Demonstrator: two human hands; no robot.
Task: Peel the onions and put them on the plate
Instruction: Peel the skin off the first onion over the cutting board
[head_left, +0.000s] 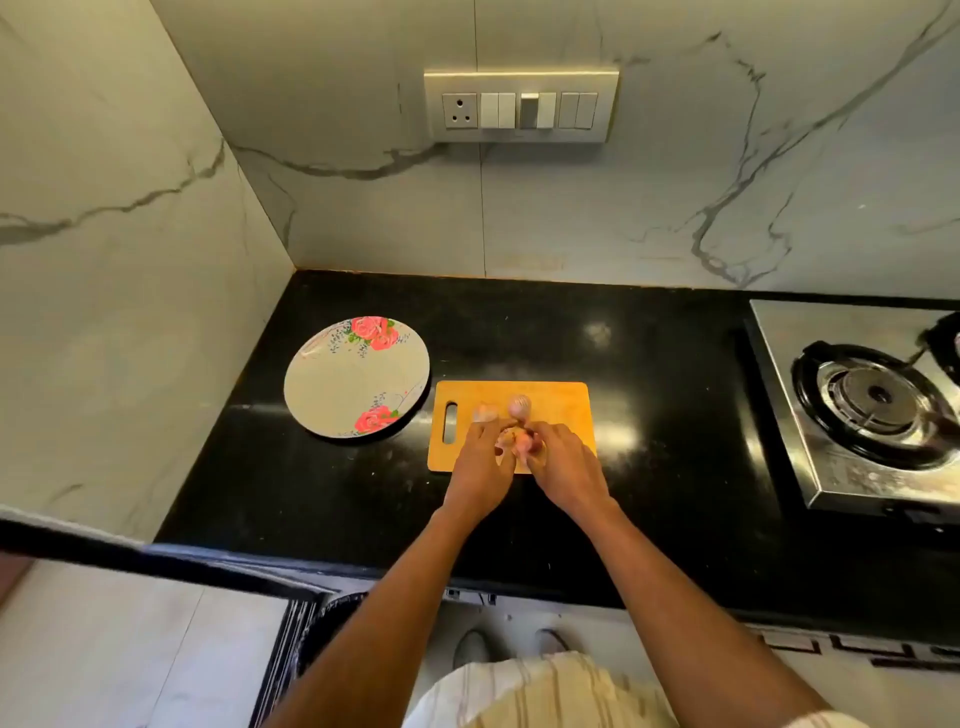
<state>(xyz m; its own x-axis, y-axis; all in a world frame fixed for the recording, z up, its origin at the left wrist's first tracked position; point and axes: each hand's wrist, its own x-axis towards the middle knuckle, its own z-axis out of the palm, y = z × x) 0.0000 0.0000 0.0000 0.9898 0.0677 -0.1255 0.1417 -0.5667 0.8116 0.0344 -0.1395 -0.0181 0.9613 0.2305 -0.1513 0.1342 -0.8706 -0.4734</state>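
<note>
Both hands, left hand (480, 462) and right hand (563, 462), grasp one onion (514, 440) over the cutting board (563, 402) (two more onions (501, 409) beside); plate (332, 384) bare.

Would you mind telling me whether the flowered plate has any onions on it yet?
Empty. The plate shows only its rose pattern; the onions are on the cutting board.

Single head-worn, wide-angle view, looking forward and steeply down from standing height onto a black countertop (332, 483) set in a marble-walled corner. The cutting board (561, 400) lies near frame centre at arm's reach; the back wall's switch panel (521, 105) occupies the top, a gas stove (872, 405) the right edge, and the floor the bottom. Straight lines bow toward the margins.
</note>
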